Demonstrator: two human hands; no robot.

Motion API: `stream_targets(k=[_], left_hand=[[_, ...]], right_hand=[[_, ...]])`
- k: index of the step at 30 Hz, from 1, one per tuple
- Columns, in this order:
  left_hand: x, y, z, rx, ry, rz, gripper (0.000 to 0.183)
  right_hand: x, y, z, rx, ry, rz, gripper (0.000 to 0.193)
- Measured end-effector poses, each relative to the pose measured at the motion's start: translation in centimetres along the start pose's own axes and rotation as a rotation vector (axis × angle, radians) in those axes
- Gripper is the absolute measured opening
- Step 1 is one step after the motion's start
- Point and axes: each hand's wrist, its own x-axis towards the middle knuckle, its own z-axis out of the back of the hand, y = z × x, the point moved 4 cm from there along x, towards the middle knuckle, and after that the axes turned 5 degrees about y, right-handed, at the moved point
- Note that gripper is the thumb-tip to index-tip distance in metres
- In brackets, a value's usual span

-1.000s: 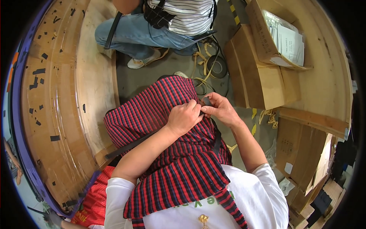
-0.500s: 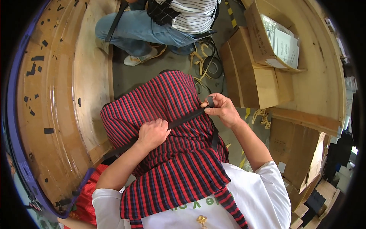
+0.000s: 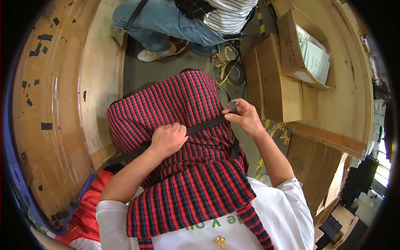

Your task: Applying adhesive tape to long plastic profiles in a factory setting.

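Observation:
A long black strap-like strip (image 3: 208, 124) runs across my lap, over a red, black and blue striped apron (image 3: 166, 104). My left hand (image 3: 168, 139) is closed over the strip near the middle of my lap, knuckles up. Beyond it the strip passes under my left forearm toward the wooden edge at the left. My right hand (image 3: 246, 119) pinches the strip's right end between thumb and fingers, just beyond the apron's edge. A short dark loop (image 3: 232, 107) curls around a finger of that hand. Whether the loop joins the strip is unclear.
On the left stands a cardboard-covered bench (image 3: 62, 137) dotted with black tape scraps. Ahead sits a person in jeans (image 3: 162, 25). A black roll (image 3: 234, 73) and yellow straps lie on the floor. Cardboard boxes (image 3: 275, 83) and a wooden board (image 3: 350, 96) stand right.
The view has shifted slightly. My hands keep nearly the same places on the strip, and the dark loop at my right fingers has turned a little.

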Motion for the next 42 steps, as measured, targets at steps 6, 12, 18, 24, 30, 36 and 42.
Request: stream_targets(k=[6,12,18,24,30,36,42], left_hand=[[2.3,2.8,1.3,-0.258,0.149,0.023,0.037],[3.1,3.1,1.7,-0.238,0.147,0.065,0.044],[3.0,3.2,0.7,-0.198,0.139,0.060,0.049],[3.6,4.9,-0.9,-0.576,0.472,0.119,0.063],[3.7,5.4,-1.8,-0.811,0.595,0.176,0.064],[3.9,5.5,-1.7,-0.903,0.690,0.271,0.059],[3.7,5.6,-1.7,-0.919,0.683,0.236,0.048]], right_hand=[[2.0,-0.4,1.4,0.295,-0.013,-0.079,0.017],[1.8,-1.2,1.2,0.420,-0.042,0.044,0.024],[2.5,-2.3,1.0,0.266,-0.043,0.120,0.030],[2.8,-2.4,0.9,0.356,0.052,0.258,0.035],[2.9,-2.9,1.1,0.455,0.150,0.243,0.040],[4.0,-4.5,1.5,0.527,0.162,0.229,0.040],[4.2,-4.9,1.9,0.590,0.198,0.264,0.039]])
